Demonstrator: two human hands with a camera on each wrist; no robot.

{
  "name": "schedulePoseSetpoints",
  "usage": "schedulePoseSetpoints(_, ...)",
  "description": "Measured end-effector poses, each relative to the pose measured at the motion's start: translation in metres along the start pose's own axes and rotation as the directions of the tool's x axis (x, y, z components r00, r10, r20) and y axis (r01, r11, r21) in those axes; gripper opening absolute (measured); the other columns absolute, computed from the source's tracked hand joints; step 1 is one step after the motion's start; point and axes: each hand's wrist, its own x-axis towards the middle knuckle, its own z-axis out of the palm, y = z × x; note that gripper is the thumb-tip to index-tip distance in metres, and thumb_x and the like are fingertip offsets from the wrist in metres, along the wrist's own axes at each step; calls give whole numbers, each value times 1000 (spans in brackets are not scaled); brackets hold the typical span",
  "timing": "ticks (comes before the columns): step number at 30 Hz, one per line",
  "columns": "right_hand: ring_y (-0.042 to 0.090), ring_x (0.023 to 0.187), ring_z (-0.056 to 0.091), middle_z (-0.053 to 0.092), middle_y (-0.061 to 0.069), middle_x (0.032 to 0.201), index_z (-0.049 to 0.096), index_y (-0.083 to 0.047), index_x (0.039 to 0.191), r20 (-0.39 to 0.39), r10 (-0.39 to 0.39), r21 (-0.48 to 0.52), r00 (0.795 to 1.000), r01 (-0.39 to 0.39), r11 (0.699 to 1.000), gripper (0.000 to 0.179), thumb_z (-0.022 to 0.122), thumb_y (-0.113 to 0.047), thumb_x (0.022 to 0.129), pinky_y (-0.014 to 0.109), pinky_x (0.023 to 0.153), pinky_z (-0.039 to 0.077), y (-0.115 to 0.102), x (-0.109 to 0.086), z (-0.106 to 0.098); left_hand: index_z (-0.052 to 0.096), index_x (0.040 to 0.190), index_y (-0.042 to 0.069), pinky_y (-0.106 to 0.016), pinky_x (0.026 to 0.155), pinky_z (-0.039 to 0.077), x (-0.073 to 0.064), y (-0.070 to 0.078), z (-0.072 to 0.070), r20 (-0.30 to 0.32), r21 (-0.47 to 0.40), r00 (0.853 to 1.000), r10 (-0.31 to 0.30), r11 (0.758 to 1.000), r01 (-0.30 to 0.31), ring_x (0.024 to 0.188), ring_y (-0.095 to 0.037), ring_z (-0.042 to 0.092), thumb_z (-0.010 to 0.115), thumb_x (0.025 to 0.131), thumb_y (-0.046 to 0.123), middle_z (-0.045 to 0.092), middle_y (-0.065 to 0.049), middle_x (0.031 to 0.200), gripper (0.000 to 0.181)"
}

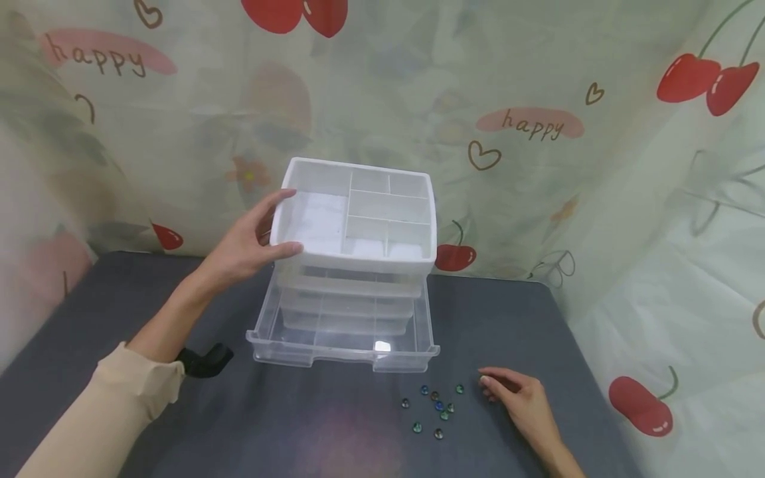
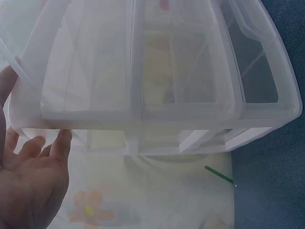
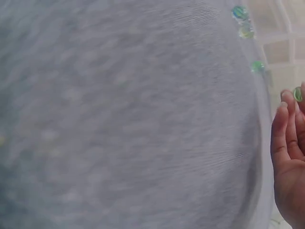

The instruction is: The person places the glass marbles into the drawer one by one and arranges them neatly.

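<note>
A white plastic drawer organizer (image 1: pixel 391 206) with a divided top tray stands at the back of the table. Its clear drawer (image 1: pixel 287 352) is pulled out toward the front. My left hand (image 1: pixel 242 242) grips the organizer's left side, thumb and index finger over the top rim. In the left wrist view, fingers of the left hand (image 2: pixel 35 176) touch the organizer's translucent body (image 2: pixel 90 81). My right hand (image 1: pixel 526 405) is low over the table at the right. A green glass marble (image 3: pixel 298 94) is pinched at the fingertips of the right hand (image 3: pixel 293 162).
Several glass marbles (image 1: pixel 439 405) in blue, green and brown lie scattered on the dark table (image 1: pixel 335 411), left of the right hand. A black strap-like piece (image 1: pixel 206 360) is at the left wrist. A printed curtain (image 1: pixel 382 86) hangs behind the table.
</note>
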Motion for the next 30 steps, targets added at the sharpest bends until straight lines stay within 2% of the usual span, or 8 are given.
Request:
schedulePoseSetpoints(9,19,70,69,73,16,84,74,4,104,24,-40,77,999,39,996,19,75,-7,88,32,63,56,-21,4,-5,28,156,20,-17,92,42,0,3,1,-7,-1,1000,-6,1000,6,138,-26,37,74,89,8,28,-11,158,82)
schedulePoseSetpoints(15,24,72,70,73,14,85,74,3,106,29,-36,67,999,34,997,24,76,-13,88,32,64,56,-28,7,-6,27,156,17,-16,91,42,0,3,2,-5,-2,1000,2,1000,-2,138,-27,38,74,89,6,29,-12,157,83)
schedulePoseSetpoints(20,30,76,71,74,14,89,73,3,108,45,-47,72,998,44,996,28,75,-17,89,32,67,57,-40,9,-7,27,157,19,-17,92,43,-1,2,1,2,0,1000,3,1000,-3,137,-28,39,74,89,8,30,-12,157,83)
schedulePoseSetpoints(24,29,77,70,74,14,91,74,0,107,50,-56,78,997,52,996,27,76,-19,89,31,67,56,-50,10,-6,27,156,22,-18,91,43,-1,3,1,2,-2,1000,-7,1000,7,136,-27,39,74,90,8,29,-12,157,83)
schedulePoseSetpoints(30,25,77,71,74,16,95,74,0,109,78,-78,115,994,69,991,25,73,-17,91,36,68,57,-71,13,-6,27,156,20,-18,91,43,0,4,1,-4,4,1000,-6,1000,6,137,-27,38,75,89,7,28,-11,158,84)
